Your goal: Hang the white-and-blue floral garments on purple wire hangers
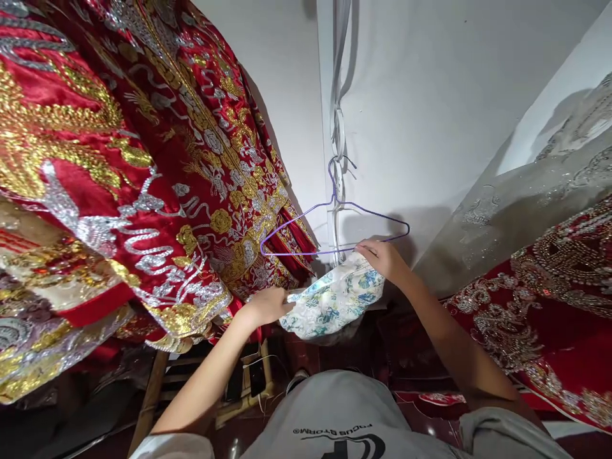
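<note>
A white cloth with a blue and green flower print [335, 299] hangs folded between my two hands. My left hand [268, 305] is closed on its left edge. My right hand [382, 256] pinches its top right corner up against the bottom bar of a purple wire hanger [335, 220]. The hanger hangs by its hook from a white cord [338, 127] that runs down the white wall.
Heavy red garments with gold and silver embroidery [143, 159] hang close on the left. More red beaded fabric [549, 306] and a sheer embroidered veil [526, 204] lie on the right. A wooden stool frame [157, 382] with cables stands below.
</note>
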Motion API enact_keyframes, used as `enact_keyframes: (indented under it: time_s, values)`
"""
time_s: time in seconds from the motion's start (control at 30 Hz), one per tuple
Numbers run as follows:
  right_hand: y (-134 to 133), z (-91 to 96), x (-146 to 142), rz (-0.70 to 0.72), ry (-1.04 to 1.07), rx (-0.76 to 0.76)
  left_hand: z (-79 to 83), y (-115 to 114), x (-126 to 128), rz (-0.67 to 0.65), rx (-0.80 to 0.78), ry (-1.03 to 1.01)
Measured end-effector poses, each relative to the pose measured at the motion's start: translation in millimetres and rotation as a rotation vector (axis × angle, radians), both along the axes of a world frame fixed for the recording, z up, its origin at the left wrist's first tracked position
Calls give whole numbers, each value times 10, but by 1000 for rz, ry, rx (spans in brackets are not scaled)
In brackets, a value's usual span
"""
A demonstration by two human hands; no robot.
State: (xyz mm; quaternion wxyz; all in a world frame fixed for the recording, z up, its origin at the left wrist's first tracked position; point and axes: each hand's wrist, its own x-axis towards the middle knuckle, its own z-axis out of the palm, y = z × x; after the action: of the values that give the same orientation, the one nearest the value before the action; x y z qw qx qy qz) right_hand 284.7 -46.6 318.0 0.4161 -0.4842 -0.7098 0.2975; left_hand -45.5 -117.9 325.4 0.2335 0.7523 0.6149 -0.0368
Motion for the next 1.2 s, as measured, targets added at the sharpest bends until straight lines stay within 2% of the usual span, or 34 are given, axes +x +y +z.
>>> enact_keyframes:
  time_s: [0.1,0.23,0.3,0.43,0.5,0.57,0.63,0.7,0.77,0.87,0.97,1.1,1.2]
  values:
    - [-83,46,133,-7,-121,44,130,70,-5,47,193,-110]
    - [-151,115,241,12,-106,53,346,238,-11,103,476,-147]
    - [-176,140,256,41,-105,41,423,349,11,132,442,-91]
    - [-234,164,261,36,-102,37,472,532,108,188,143,3]
    - [-269,160,276,46,-83,40,469,559,156,227,70,30]
    - [-302,153,301,63,-81,46,482,539,199,266,148,25]
    - [-325,155,323,72,-104,55,525,504,247,278,392,-16]
    - [-338,174,328,87,-136,47,592,496,313,229,658,-117]
    - [-352,212,320,117,-158,26,658,541,392,131,798,-285]
    - [-404,281,326,148,-192,16,704,684,477,-27,791,-485]
    - [-495,318,422,92,-243,46,680,805,464,-158,722,-465]
    - [-541,328,665,-89,-128,127,653,797,387,-205,697,-378]
    - [-421,403,835,-280,-33,151,709,735,393,-250,692,-331]
